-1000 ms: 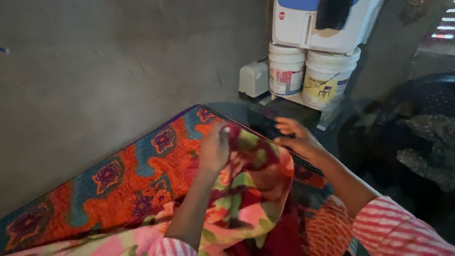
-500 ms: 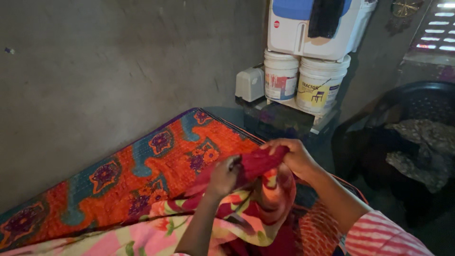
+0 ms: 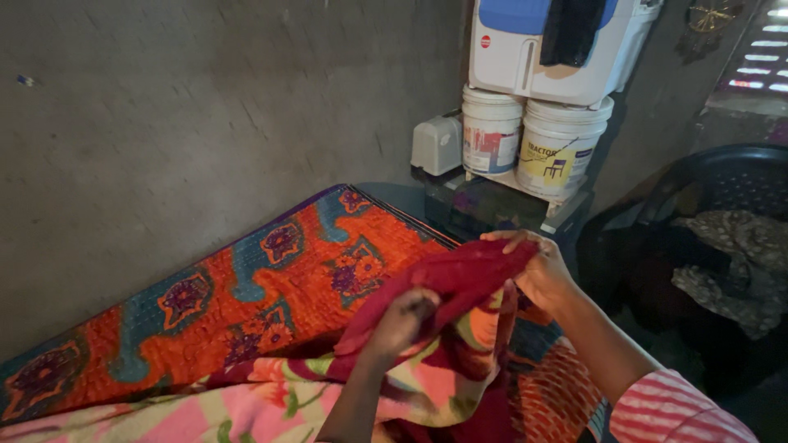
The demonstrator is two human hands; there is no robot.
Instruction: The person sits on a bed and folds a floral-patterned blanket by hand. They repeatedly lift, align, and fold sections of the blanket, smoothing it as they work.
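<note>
Below you, the bed (image 3: 246, 271) runs along the grey wall (image 3: 205, 123), its orange-and-blue patterned cover lying flat. Over its near end the blanket (image 3: 443, 361) is heaped, floral pink and green on one face, dark red on the other. Its raised red edge (image 3: 460, 275) stretches between your two hands, long axis running from lower left up to the right, out toward the buckets (image 3: 525, 135) and white appliance (image 3: 542, 45). Your right hand (image 3: 538, 267) is the farther one, at the high end; fingers curled over the edge, thumb under, pinching cloth. Your left hand (image 3: 404, 318) sits lower and nearer your body, closed in a fist around the same edge. Both hands touch only blanket.
</note>
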